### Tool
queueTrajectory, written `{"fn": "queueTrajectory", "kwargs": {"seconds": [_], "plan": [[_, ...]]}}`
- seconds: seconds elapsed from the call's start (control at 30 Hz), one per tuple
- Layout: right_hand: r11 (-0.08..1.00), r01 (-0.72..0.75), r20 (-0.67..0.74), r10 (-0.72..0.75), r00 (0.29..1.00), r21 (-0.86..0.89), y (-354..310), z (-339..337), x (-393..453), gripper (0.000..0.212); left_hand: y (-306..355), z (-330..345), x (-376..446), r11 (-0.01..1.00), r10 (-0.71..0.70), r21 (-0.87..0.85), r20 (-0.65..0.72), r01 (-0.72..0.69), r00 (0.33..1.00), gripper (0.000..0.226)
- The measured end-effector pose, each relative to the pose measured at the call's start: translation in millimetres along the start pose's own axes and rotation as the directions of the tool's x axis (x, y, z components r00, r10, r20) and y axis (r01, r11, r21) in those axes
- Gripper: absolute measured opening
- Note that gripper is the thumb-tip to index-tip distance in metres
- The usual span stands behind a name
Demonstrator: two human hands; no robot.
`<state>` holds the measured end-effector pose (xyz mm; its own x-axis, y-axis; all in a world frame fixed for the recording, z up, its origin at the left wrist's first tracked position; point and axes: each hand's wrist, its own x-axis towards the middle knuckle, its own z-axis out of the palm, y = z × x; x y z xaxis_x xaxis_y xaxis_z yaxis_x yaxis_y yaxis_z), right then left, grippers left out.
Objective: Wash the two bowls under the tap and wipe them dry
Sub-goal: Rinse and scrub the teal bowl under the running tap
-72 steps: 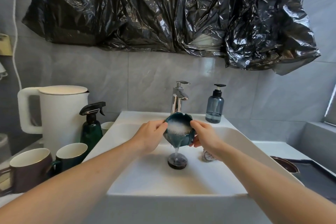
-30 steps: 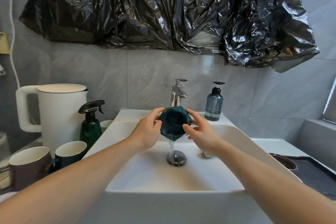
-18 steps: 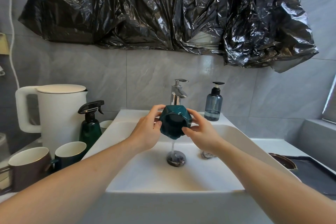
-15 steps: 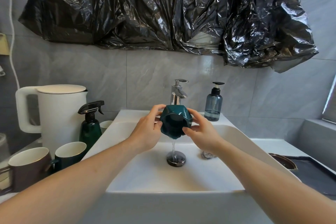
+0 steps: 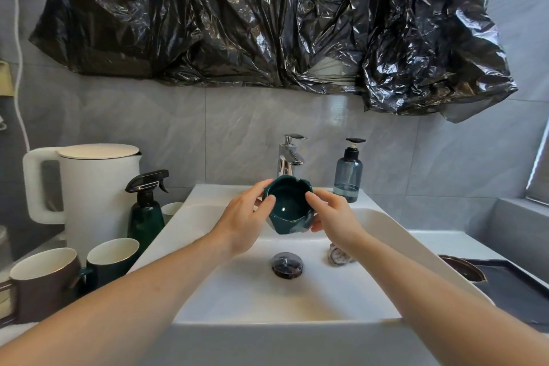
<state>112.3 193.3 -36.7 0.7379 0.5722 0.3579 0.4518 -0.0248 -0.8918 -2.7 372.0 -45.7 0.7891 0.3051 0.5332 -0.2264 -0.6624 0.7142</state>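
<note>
A small dark green bowl (image 5: 289, 208) with a notched rim hangs over the white sink (image 5: 285, 303), just below the chrome tap (image 5: 289, 159). Its opening is tilted toward me. My left hand (image 5: 248, 217) grips its left side with the thumb on the rim. My right hand (image 5: 334, 215) holds its right side, fingers curled around the wall. No stream of water shows under the bowl. A brown bowl (image 5: 463, 269) lies on the dark mat at the right, partly hidden by my right forearm.
A white kettle (image 5: 89, 190), a green spray bottle (image 5: 147, 211) and two mugs (image 5: 44, 279) stand left of the sink. A blue soap dispenser (image 5: 348, 174) stands behind the rim. The drain plug (image 5: 286, 265) and a small crumpled object (image 5: 338, 255) lie in the basin.
The bowl has been turned from base-toward-me to opening-toward-me, and the stream that ran off it to the drain is gone. Both hands kept hold of it.
</note>
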Motion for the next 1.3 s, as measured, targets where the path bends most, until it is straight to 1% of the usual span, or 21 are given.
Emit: {"fn": "queueTrajectory", "kwargs": {"seconds": [0.07, 0.13, 0.2, 0.23, 0.3, 0.33, 0.4, 0.5, 0.57, 0.67, 0.7, 0.77, 0.83, 0.9, 0.97, 1.07, 1.13, 1.2, 1.3], "plan": [[0.999, -0.033, -0.001, 0.033, 0.999, 0.040, -0.1, 0.4, 0.6, 0.030, 4.3, 3.5, -2.7, 0.999, 0.002, -0.045, 0.060, 0.000, 0.998, 0.050], [0.991, -0.076, 0.010, 0.075, 0.997, 0.111, -0.3, 0.4, 1.3, 0.035, 6.3, 9.0, -6.8, 0.996, -0.001, -0.089, 0.087, 0.009, 0.996, 0.072], [0.984, -0.117, 0.008, 0.117, 0.993, 0.133, -1.4, 1.3, 2.8, 0.038, 8.6, 15.1, -9.0, 0.998, -0.015, -0.057, 0.080, 0.019, 0.997, 0.096], [0.982, -0.133, 0.003, 0.134, 0.991, 0.134, -1.7, 2.4, 3.4, 0.039, 10.8, 17.4, -8.5, 1.000, -0.020, -0.018, 0.052, 0.021, 0.998, 0.100], [0.976, -0.152, -0.013, 0.156, 0.988, 0.154, -0.9, 3.4, 6.3, 0.041, 15.4, 19.0, -3.0, 0.999, -0.027, 0.042, -0.007, 0.028, 1.000, 0.100], [0.973, -0.158, -0.029, 0.165, 0.986, 0.167, -0.7, 3.4, 7.8, 0.042, 18.1, 18.5, 1.2, 0.997, -0.040, 0.062, -0.012, 0.040, 0.999, 0.099], [0.972, -0.168, -0.072, 0.181, 0.981, 0.167, -2.7, 2.6, 9.4, 0.043, 23.6, 16.2, 11.4, 0.994, -0.077, 0.080, 0.025, 0.075, 0.997, 0.100], [0.977, -0.186, -0.105, 0.197, 0.975, 0.104, -9.7, 0.7, 8.8, 0.042, 25.0, 17.1, 25.0, 0.993, -0.108, 0.053, 0.078, 0.104, 0.991, 0.101], [0.974, -0.226, -0.122, 0.227, 0.966, 0.019, -12.9, -1.0, 12.1, 0.047, 20.9, 21.8, 29.5, 0.992, -0.122, 0.016, 0.074, 0.121, 0.990, 0.102], [0.942, -0.274, -0.125, 0.253, 0.959, -0.196, -18.0, -2.1, 22.1, 0.052, 11.4, 29.4, 31.0, 0.985, -0.157, -0.064, 0.029, 0.159, 0.987, 0.100], [0.935, -0.262, -0.146, 0.232, 0.962, -0.238, -20.9, -3.1, 26.7, 0.051, 9.3, 31.3, 31.3, 0.983, -0.166, -0.075, 0.014, 0.166, 0.986, 0.097], [0.944, -0.193, -0.228, 0.133, 0.964, -0.266, -28.4, -5.8, 37.1, 0.047, 6.2, 33.1, 32.8, 0.983, -0.173, -0.064, 0.001, 0.172, 0.985, 0.094], [0.971, -0.086, -0.336, 0.006, 0.942, -0.224, -38.4, -8.3, 49.6, 0.041, 3.0, 34.2, 34.3, 0.981, -0.184, -0.070, -0.006, 0.183, 0.983, 0.094], [0.990, 0.032, -0.391, -0.085, 0.917, -0.140, -47.1, -8.4, 63.5, 0.036, 1.3, 35.9, 34.8, 0.978, -0.196, -0.071, -0.019, 0.194, 0.980, 0.094], [0.990, 0.103, -0.396, -0.133, 0.908, -0.094, -53.0, -6.2, 76.3, 0.033, 1.3, 37.6, 35.6, 0.977, -0.205, -0.072, -0.039, 0.202, 0.978, 0.093], [0.978, 0.189, -0.378, -0.209, 0.902, -0.091, -55.3, 0.5, 86.5, 0.030, 2.4, 39.5, 36.8, 0.977, -0.209, -0.051, -0.048, 0.206, 0.977, 0.092], [0.968, 0.238, -0.397, -0.251, 0.883, -0.082, -53.3, 4.7, 88.3, 0.025, 1.5, 41.3, 37.6, 0.978, -0.206, -0.024, -0.049, 0.205, 0.977, 0.094], [0.962, 0.261, -0.420, -0.269, 0.867, -0.080, -49.9, 6.5, 88.6, 0.021, 1.3, 43.0, 38.3, 0.979, -0.203, -0.014, -0.051, 0.203, 0.978, 0.096], [0.967, 0.253, -0.391, -0.242, 0.888, -0.025, -48.6, 3.8, 91.2, 0.019, 2.6, 44.7, 38.9, 0.979, -0.203, -0.002, -0.055, 0.204, 0.978, 0.095]]}}
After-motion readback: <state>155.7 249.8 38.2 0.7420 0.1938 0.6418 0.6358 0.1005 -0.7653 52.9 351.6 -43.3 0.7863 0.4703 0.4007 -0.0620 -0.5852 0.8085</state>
